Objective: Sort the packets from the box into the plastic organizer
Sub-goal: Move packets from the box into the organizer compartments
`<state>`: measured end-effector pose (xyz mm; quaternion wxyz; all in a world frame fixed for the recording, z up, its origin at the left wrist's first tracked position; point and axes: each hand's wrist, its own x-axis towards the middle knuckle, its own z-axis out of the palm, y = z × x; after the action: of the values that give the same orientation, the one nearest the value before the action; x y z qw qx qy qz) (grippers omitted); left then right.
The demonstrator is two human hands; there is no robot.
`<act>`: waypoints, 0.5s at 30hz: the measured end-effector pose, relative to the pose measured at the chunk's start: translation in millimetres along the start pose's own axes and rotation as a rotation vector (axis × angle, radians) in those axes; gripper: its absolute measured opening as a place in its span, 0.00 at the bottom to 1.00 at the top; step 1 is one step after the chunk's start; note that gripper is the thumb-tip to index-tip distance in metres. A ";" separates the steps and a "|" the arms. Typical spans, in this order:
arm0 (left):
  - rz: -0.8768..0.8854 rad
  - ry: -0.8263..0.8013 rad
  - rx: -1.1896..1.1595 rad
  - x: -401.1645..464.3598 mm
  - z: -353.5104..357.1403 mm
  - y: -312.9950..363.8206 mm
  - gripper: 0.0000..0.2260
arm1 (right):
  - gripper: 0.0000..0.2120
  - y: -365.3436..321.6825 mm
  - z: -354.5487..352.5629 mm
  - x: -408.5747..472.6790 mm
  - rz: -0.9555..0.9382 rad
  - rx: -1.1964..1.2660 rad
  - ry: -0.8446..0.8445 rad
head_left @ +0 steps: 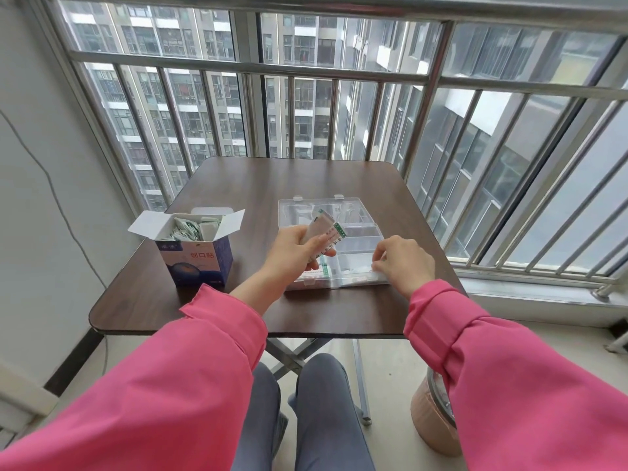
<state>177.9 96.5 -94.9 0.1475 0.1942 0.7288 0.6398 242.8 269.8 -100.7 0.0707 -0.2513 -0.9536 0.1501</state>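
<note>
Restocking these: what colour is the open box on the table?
The box is blue and white with red lettering, seen in the head view.

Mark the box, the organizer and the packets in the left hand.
box (pixel 197 263), head view, front face.
organizer (pixel 360 248), head view, clear compartment.
packets (pixel 324 227), head view, top packet.
left hand (pixel 295 248), head view, back.

On the dark wooden table (pixel 238 185), the open blue cardboard box (pixel 195 253) of packets stands left of the clear plastic organizer (pixel 356 229), apart from it.
</note>
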 end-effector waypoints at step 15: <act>-0.018 -0.286 0.082 -2.9 -1.2 2.9 0.07 | 0.08 -32.5 -22.6 -1.9 -0.321 0.765 -0.038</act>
<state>180.2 94.5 -92.0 0.2473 0.2827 0.7278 0.5738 234.3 247.6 -68.9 0.1638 -0.0522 -0.8572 0.4855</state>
